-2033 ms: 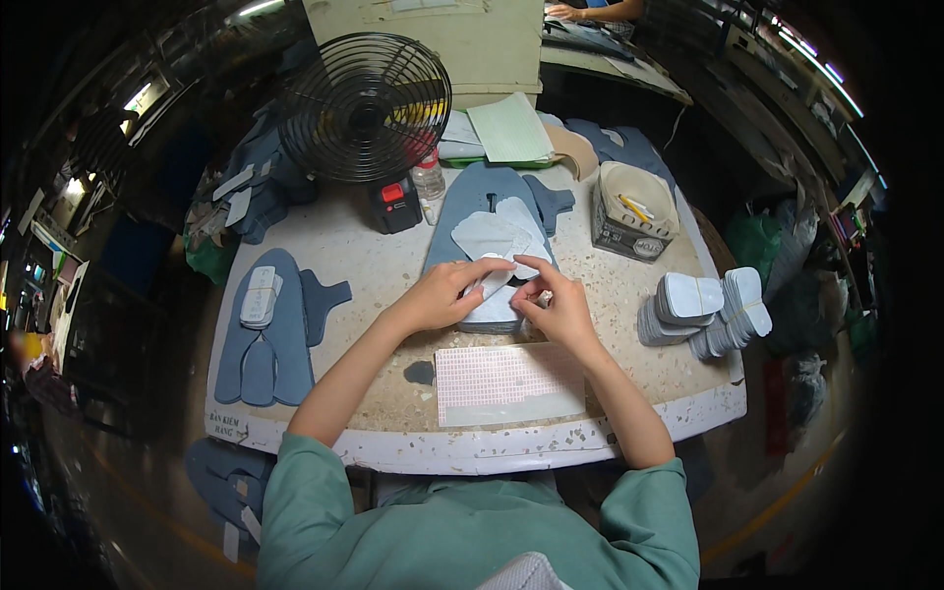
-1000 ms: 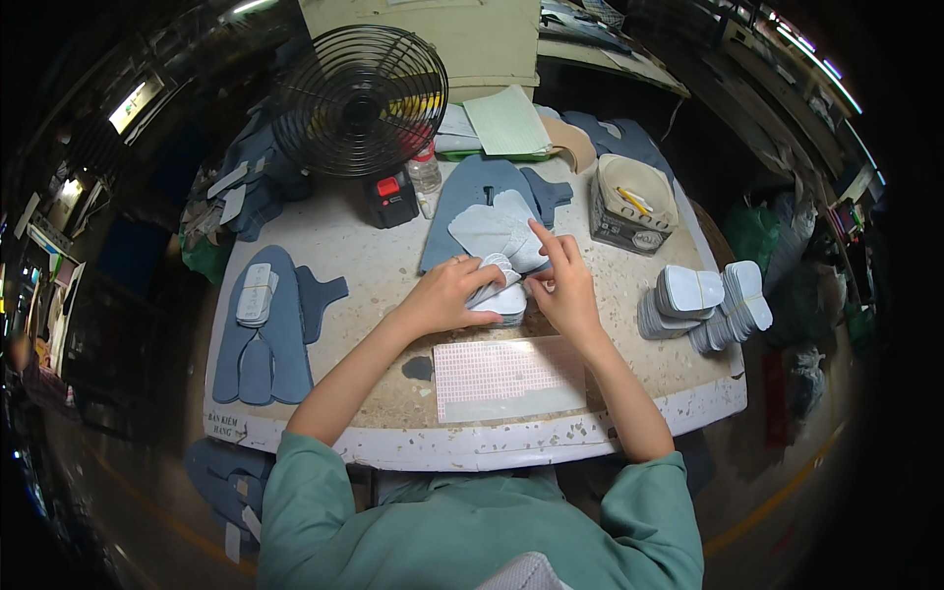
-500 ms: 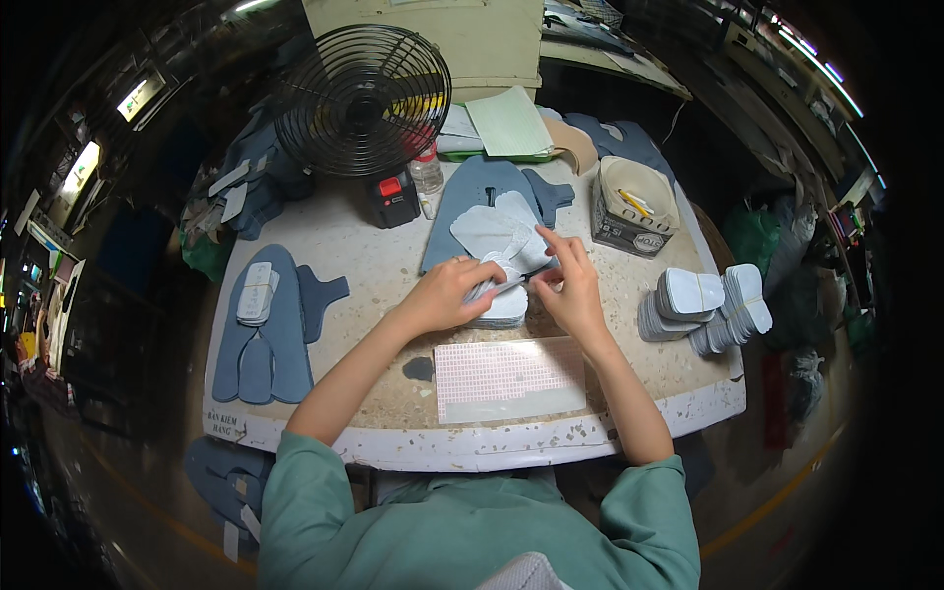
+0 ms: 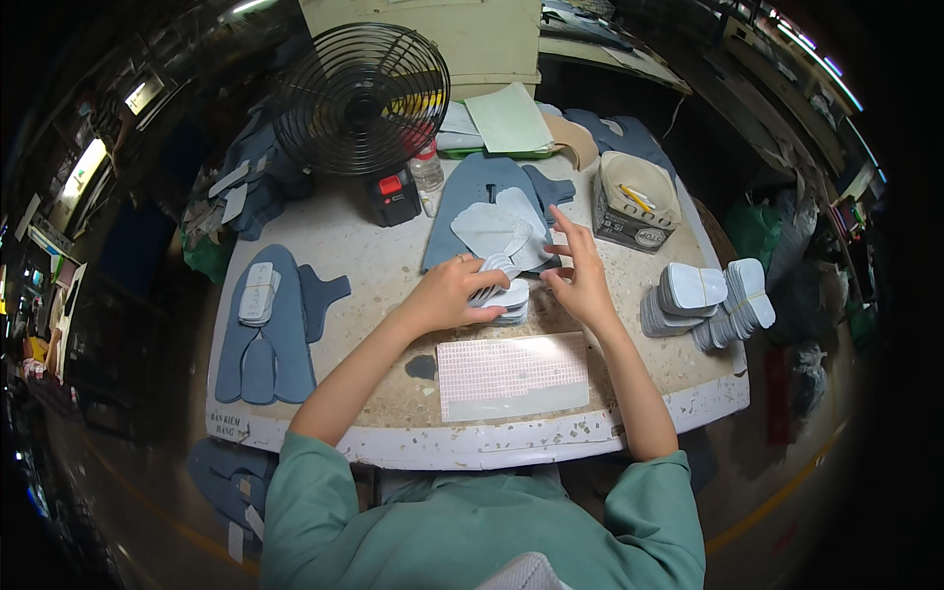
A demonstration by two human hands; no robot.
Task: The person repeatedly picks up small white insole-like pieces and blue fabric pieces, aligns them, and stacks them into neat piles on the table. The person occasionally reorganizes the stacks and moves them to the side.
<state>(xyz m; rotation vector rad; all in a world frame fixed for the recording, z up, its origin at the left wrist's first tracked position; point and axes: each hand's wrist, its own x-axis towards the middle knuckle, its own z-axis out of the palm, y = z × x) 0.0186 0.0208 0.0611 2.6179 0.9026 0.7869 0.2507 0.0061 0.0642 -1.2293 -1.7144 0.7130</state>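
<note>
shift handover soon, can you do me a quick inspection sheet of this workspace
Surface: pale tabletop, speckled, worn-looking
Work pieces: near stack of pale rounded pieces; loose pale pieces on a blue-grey cutout
Clutter: black fan, clear bottle, dark box, gridded sheet
Hands: left hand holds pieces atop the near stack; right hand open beside it
Cables: thin pale strand, possibly a cord, hanging at rear right
Surroundings: dim; pale cabinet behind, green bag at right

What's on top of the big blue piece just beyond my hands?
Several overlapping pale pieces lie on the blue piece. Its surface beneath them is covered, so I can't see that part.
</note>
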